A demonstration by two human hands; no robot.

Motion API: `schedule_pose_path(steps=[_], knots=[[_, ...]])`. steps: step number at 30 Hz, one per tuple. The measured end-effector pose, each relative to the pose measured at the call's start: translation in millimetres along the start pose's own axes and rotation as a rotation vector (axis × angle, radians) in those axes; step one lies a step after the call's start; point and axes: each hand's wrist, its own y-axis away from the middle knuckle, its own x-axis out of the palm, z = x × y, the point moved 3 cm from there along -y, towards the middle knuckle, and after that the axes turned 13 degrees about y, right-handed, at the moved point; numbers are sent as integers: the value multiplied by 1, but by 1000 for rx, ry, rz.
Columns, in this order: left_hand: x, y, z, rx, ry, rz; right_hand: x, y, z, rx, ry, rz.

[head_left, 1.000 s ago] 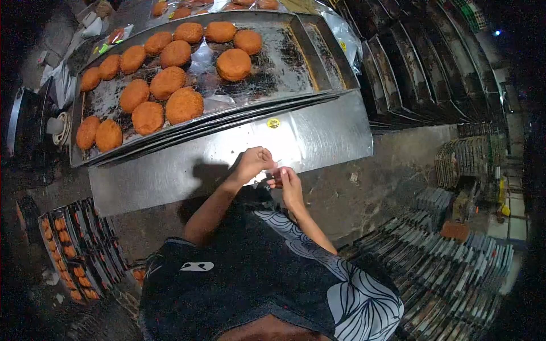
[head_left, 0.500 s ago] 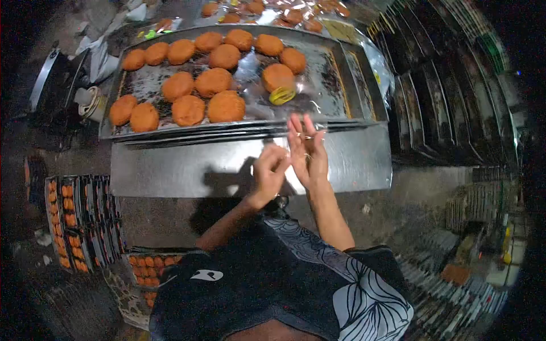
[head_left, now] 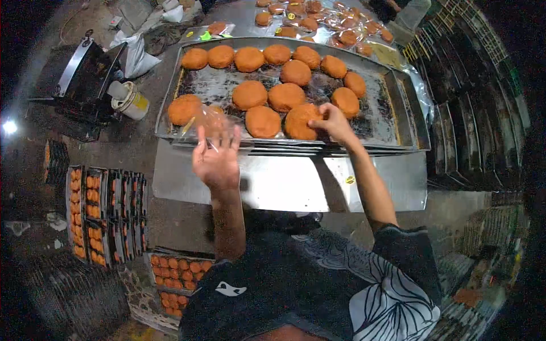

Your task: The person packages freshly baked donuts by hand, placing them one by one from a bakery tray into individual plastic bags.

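My left hand [head_left: 218, 162] is raised palm up at the tray's front left, fingers spread. A clear plastic bag [head_left: 211, 122] lies against its fingertips, over a partly hidden bun. My right hand [head_left: 335, 125] grips the right edge of a round orange-brown bun [head_left: 300, 121] in the front row, thumb and fingers on its surface. Several more buns [head_left: 249, 95] lie on the worn metal tray [head_left: 378, 116], which rests on other trays. A small yellow sticker [head_left: 350, 179] is on the steel table [head_left: 273, 184] in front.
Bagged buns [head_left: 347, 28] are heaped behind the tray. Racks of empty trays [head_left: 460, 125] stand at the right. At the left are a white bucket [head_left: 133, 103], a black machine [head_left: 77, 74] and stacked trays of buns [head_left: 94, 213]. Another tray of buns [head_left: 176, 273] is below the table.
My hands, close together before, have moved apart, left to the clear bag and right onto a bun. The yellow-labelled bag at the tray's right is gone. The view has shifted.
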Motion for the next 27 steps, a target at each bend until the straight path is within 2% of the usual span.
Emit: schedule_pose_path(steps=[1,3,4,6,7,9,10,12,13,15,16,18,19,20,21,22,23,24,27], knots=[[0,-6,-3,9,30,32,4,5,1,16,-5,-3],[1,-16,0,7,85,67,1,15,8,-89,-35,-278],[-1,-19,5,-22,87,63,14,-1,-13,-147,59,-420],[-4,-25,16,-77,140,27,19,-7,-5,-282,247,-399],[-4,-25,21,-121,173,-2,14,-9,-3,-283,252,-418],[-1,-23,30,-152,198,30,10,-19,0,-79,48,-114],[1,-23,33,-176,217,46,5,-10,-3,22,156,-259],[3,-21,36,-173,259,-5,-22,43,28,112,25,-492],[1,-21,37,-143,270,25,-21,62,35,110,23,-490],[3,-13,52,-132,281,61,-29,100,51,-282,-570,-700],[9,-1,66,-90,200,94,-34,118,75,-445,-360,-784],[19,21,98,-92,119,135,-37,129,95,-596,-165,-767],[25,31,112,-64,19,256,-44,132,100,-541,-84,-782],[32,41,122,-31,-82,380,-43,130,87,-494,-196,-805],[38,47,129,-50,-213,386,-42,136,73,-491,-247,-783],[36,52,135,-65,-214,396,-40,146,64,-497,-294,-754],[31,58,144,-163,-280,446,-40,159,57,-461,-306,-746],[25,63,153,-257,-347,494,-37,161,47,-368,-470,-748],[6,78,185,-416,-224,330,-36,153,30,-316,-618,-999]])
